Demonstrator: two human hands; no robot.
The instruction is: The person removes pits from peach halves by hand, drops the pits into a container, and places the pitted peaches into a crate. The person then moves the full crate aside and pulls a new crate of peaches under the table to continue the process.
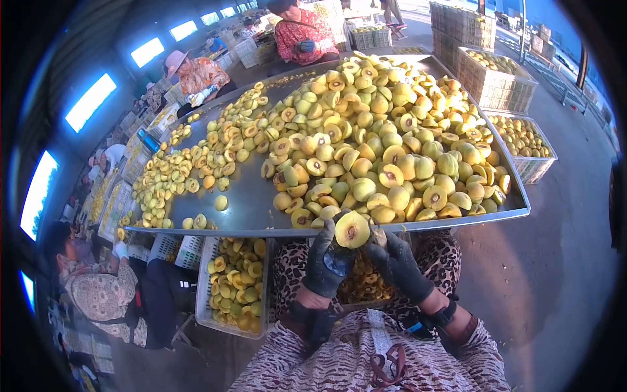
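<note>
Both my hands wear dark gloves and meet just below the front edge of the metal table. My left hand is closed on a halved yellow fruit, its cut face and brown centre turned up. My right hand is at the fruit's right side, fingers bent round something small that I cannot make out. Behind them a large heap of halved yellow-green fruit lies on the table. Under my hands, between the knees, brown pits or scraps fill a container.
A white crate of fruit halves stands left of my legs. More crates of fruit are at the right. A co-worker sits at the left; two more sit beyond the table.
</note>
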